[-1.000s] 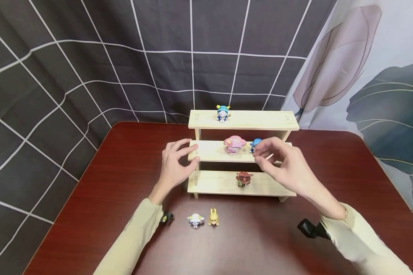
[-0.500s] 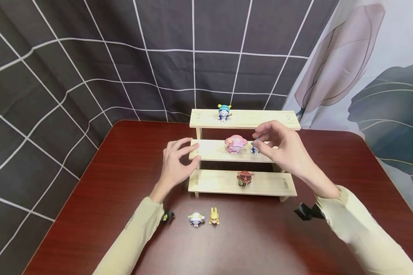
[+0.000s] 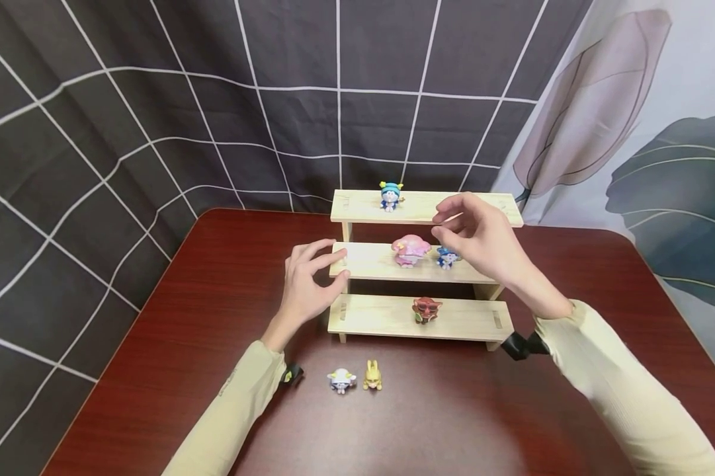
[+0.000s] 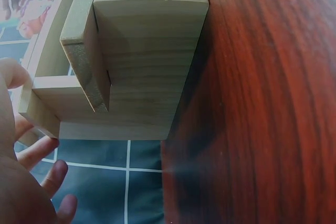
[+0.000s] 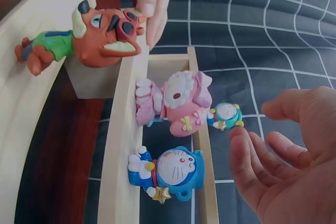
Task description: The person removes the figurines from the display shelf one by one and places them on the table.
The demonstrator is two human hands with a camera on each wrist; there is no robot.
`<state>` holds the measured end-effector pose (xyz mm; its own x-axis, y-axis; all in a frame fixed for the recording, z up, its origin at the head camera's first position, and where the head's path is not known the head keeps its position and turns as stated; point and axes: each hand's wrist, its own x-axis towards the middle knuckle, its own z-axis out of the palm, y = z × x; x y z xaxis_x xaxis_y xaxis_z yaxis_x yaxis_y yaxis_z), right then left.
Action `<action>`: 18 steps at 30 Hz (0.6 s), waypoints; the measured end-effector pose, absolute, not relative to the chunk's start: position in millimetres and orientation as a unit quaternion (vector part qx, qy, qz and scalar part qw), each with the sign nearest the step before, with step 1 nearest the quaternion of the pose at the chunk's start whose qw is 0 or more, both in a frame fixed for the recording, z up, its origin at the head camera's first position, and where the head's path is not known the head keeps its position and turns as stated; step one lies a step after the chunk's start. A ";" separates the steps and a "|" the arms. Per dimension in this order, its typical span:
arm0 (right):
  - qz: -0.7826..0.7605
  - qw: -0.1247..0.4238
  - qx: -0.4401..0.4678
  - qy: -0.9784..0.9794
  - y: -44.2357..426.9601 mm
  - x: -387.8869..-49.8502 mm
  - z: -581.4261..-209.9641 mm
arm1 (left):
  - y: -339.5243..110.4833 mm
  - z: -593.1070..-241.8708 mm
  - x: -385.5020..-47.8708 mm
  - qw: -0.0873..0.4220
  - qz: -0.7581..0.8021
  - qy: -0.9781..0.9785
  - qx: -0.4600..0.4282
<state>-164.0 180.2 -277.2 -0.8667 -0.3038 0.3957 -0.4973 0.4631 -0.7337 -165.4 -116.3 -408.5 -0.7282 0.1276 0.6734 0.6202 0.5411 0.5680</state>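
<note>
My left hand [image 3: 312, 287] holds the left end of the middle board of a three-tier wooden shelf [image 3: 369, 261], thumb at its front edge. On that board stand a pink-hooded figurine [image 3: 411, 251] and, right of it, a blue cat figurine [image 3: 446, 258] with a gold star, clear in the right wrist view. Above and right of the blue one, my right hand [image 3: 479, 238] hovers with loosely bent fingers and nothing in them. A teal-hatted figurine [image 3: 390, 196] occupies the top board. The bottom board bears a red-brown fox figurine [image 3: 426, 310] in sunglasses.
In front of the shelf, a white figurine [image 3: 342, 381] and a yellow rabbit-eared figurine [image 3: 372, 375] stand side by side on the dark red table [image 3: 428, 423]. A grey checked curtain [image 3: 286, 119] hangs close behind the shelf.
My right hand has let go of the blue cat figurine and risen away from it, leaving it on the middle board. The left hand stays at the shelf's end.
</note>
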 end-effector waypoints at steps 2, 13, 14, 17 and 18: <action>0.461 0.108 0.235 -0.849 178.9 -166.6 -276.5 | -116.4 -408.4 -165.4 0.291 -0.422 -0.829 -0.226; 0.450 0.104 0.228 -0.857 170.3 -179.8 -271.2 | -116.0 -407.7 -162.5 0.289 -0.421 -0.830 -0.223; 0.449 0.106 0.230 -0.857 169.7 -181.3 -271.1 | -115.9 -407.4 -162.4 0.289 -0.421 -0.830 -0.224; 0.445 0.110 0.236 -0.857 168.6 -186.5 -270.7 | -115.5 -406.1 -162.7 0.293 -0.422 -0.828 -0.226; 0.443 0.111 0.236 -0.858 168.3 -188.1 -270.5 | -115.5 -405.7 -163.1 0.293 -0.421 -0.828 -0.226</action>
<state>-188.1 168.3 -270.5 -0.8639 -0.3074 0.3991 -0.5034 0.4964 -0.7073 -163.1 -115.5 -405.7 -0.7256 0.1280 0.6761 0.6216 0.5433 0.5643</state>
